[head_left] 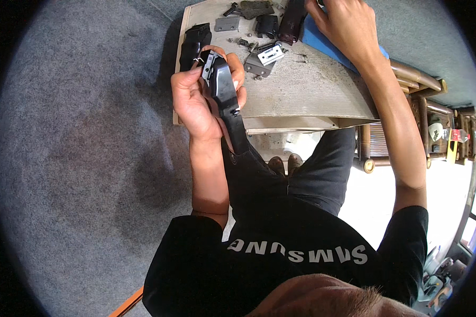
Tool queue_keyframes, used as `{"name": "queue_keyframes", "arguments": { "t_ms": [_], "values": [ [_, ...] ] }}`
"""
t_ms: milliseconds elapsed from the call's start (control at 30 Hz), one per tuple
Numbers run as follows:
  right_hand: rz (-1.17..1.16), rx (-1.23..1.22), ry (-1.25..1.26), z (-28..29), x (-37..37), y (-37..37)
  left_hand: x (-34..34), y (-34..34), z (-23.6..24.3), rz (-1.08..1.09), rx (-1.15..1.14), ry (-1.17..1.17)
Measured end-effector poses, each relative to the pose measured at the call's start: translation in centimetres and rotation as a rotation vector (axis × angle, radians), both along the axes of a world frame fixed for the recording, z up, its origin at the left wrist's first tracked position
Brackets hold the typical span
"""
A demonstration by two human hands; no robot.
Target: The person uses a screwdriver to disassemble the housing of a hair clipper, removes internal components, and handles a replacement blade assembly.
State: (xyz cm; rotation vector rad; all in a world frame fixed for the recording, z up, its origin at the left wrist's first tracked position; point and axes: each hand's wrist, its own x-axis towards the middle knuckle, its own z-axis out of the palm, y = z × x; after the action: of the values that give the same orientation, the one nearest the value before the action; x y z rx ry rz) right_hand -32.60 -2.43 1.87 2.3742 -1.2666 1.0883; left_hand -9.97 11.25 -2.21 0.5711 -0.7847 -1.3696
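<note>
Over the counter's (312, 98) near left corner, your left hand (195, 103) holds a black casing (225, 87), its silver end turned away from you. That grip is closed around it: thumb along the left side, fingers wrapped to the right. How high the casing sits above the counter, you cannot tell from this view.

At the counter's far right, your right hand (349, 26) is by a blue piece (322, 39) and a dark red casing (292, 24). Its fingers bend inward, but the tips are hidden or cut off at the top, so whether that grip is spread or pinching something cannot be told. Your right forearm crosses the counter's right edge.

By the counter's left edge, just beyond your left hand, lies a dark part (194, 42). Toward its far side lie a grey plate (226, 24) and a black box (266, 25). Near its middle, a white plate (271, 54) lies partly over a flat grey part (256, 68), with small loose pieces close around them.

Your widest open room on the counter is the bare stretch from those parts to the near edge, and rightward to your forearm. The near edge runs just in front of your knees. Bamboo furniture (418, 79) stands beyond the counter's right edge.
</note>
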Motion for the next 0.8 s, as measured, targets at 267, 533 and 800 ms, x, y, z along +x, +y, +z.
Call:
{"name": "queue_keyframes", "arguments": {
  "t_ms": [267, 533, 800],
  "values": [
    [0.057, -0.052, -0.067, 0.7, 0.3, 0.6, -0.1, -0.4, -0.5, 0.038, 0.0, -0.066],
    [0.275, 0.056, 0.238, 0.4, -0.1, 0.8, -0.5, -0.3, -0.3, 0.106, 0.085, -0.064],
    [0.5, 0.127, 0.247, -1.8, 0.1, 0.0, -0.3, -0.4, -1.1, 0.101, 0.064, -0.057]
  ]
}}
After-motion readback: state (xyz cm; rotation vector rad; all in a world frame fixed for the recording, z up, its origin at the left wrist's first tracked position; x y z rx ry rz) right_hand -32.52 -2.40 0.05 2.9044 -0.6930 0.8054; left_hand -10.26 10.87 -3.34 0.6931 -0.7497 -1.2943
